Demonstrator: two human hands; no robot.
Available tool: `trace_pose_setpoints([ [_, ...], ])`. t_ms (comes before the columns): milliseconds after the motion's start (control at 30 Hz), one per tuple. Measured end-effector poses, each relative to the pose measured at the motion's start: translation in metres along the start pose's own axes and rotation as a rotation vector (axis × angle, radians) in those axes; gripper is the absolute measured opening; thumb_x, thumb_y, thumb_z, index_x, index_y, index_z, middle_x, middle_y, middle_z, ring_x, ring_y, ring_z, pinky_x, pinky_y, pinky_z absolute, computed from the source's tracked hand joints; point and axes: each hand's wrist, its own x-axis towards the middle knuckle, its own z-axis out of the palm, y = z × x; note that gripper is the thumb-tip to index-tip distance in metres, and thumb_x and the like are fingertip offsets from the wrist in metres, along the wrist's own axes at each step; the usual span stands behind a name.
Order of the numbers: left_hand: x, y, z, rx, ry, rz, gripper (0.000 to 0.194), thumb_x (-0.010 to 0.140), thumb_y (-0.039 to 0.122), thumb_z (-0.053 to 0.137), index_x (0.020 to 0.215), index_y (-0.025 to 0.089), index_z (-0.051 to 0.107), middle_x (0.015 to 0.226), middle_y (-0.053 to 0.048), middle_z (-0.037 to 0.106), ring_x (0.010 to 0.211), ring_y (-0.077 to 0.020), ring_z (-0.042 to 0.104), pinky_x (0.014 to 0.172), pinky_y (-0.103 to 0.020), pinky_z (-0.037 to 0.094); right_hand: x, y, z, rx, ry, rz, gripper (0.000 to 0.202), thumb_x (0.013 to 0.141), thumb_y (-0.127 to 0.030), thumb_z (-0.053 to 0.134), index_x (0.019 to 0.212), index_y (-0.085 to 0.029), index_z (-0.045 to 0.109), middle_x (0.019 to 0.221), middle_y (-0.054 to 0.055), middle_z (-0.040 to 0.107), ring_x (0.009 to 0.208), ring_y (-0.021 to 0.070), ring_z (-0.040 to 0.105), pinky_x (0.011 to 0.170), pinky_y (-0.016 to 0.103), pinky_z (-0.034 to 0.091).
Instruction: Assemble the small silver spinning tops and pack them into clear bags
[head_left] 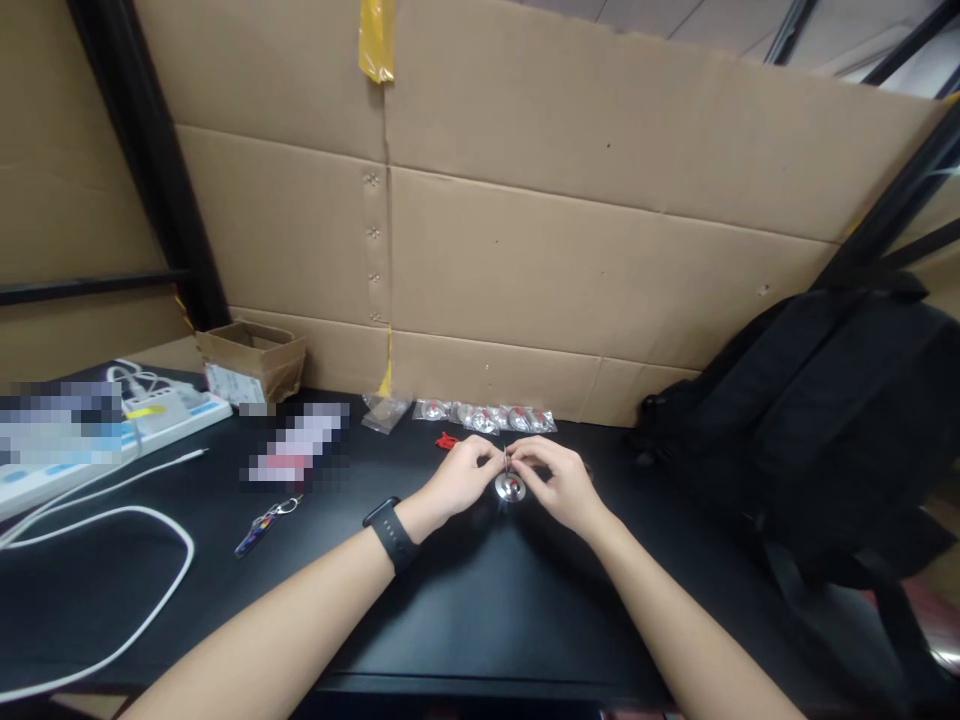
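Observation:
A small shiny domed metal disc, looking like a finger cymbal, is just below my fingertips, above the black table. My left hand, with a dark watch on its wrist, is closed in a pinch from the left. My right hand pinches from the right, its fingertips meeting the left ones. Between them stands a thin, edge-on metal piece, partly hidden by the fingers. Which hand bears the disc is hard to make out. Behind my left hand lies a red cord.
Several bagged metal discs line the cardboard wall. A clear bag, an open carton, a keychain, a power strip and a white cable are leftward. A black backpack stands at right.

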Motion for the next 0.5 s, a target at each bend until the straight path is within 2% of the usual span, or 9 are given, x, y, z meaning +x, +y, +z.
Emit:
trace_pose_setpoints([
  [100, -0.001, 0.001, 0.001, 0.003, -0.01, -0.022, 0.029, 0.093, 0.042, 0.058, 0.082, 0.018, 0.07, 0.092, -0.004, 0.07, 0.089, -0.0201, 0.064, 0.084, -0.032, 0.049, 0.0, -0.001, 0.0, -0.09, -0.032, -0.029, 0.012, 0.098, -0.029, 0.054, 0.095, -0.023, 0.064, 0.093, 0.008, 0.067, 0.078, 0.0202, 0.064, 0.07, 0.033, 0.055],
  [200, 0.0, 0.002, 0.0, -0.005, -0.016, 0.013, 0.025, 0.094, 0.038, 0.057, 0.084, 0.019, 0.069, 0.093, -0.004, 0.071, 0.093, -0.0205, 0.065, 0.088, -0.032, 0.049, 0.0, 0.0, -0.001, -0.14, -0.051, -0.022, 0.01, 0.099, -0.028, 0.051, 0.094, -0.023, 0.058, 0.091, 0.007, 0.062, 0.077, 0.02, 0.06, 0.069, 0.033, 0.052],
  [267, 0.001, 0.003, -0.002, -0.041, 0.017, 0.035, 0.023, 0.096, 0.037, 0.054, 0.096, 0.019, 0.068, 0.1, -0.004, 0.071, 0.097, -0.02, 0.065, 0.091, -0.033, 0.049, 0.0, 0.0, -0.003, -0.148, -0.06, -0.007, 0.009, 0.099, -0.028, 0.05, 0.095, -0.024, 0.056, 0.092, 0.007, 0.06, 0.078, 0.0197, 0.06, 0.07, 0.033, 0.051],
  [367, 0.002, 0.004, -0.006, -0.122, 0.07, 0.038, 0.029, 0.1, 0.04, 0.046, 0.114, 0.021, 0.063, 0.115, -0.005, 0.069, 0.109, -0.0196, 0.064, 0.099, -0.034, 0.048, -0.001, 0.0, -0.005, -0.138, -0.07, 0.004, 0.008, 0.1, -0.027, 0.049, 0.094, -0.024, 0.054, 0.092, 0.006, 0.059, 0.078, 0.019, 0.059, 0.07, 0.031, 0.05],
  [433, 0.002, 0.007, -0.008, -0.142, 0.036, 0.057, 0.031, 0.1, 0.042, 0.046, 0.118, 0.022, 0.064, 0.121, -0.006, 0.069, 0.115, -0.0204, 0.062, 0.104, -0.035, 0.046, 0.0, -0.001, -0.005, -0.133, -0.068, -0.005, 0.008, 0.1, -0.026, 0.049, 0.093, -0.024, 0.054, 0.09, 0.005, 0.058, 0.078, 0.0188, 0.058, 0.07, 0.031, 0.05],
  [500, 0.001, 0.01, -0.011, -0.093, -0.024, 0.106, 0.03, 0.095, 0.041, 0.056, 0.118, 0.023, 0.066, 0.123, -0.006, 0.068, 0.118, -0.0225, 0.061, 0.106, -0.036, 0.045, 0.0, -0.001, -0.006, -0.135, -0.066, -0.019, 0.008, 0.099, -0.026, 0.049, 0.092, -0.024, 0.053, 0.09, 0.005, 0.058, 0.077, 0.0186, 0.057, 0.071, 0.031, 0.049],
])
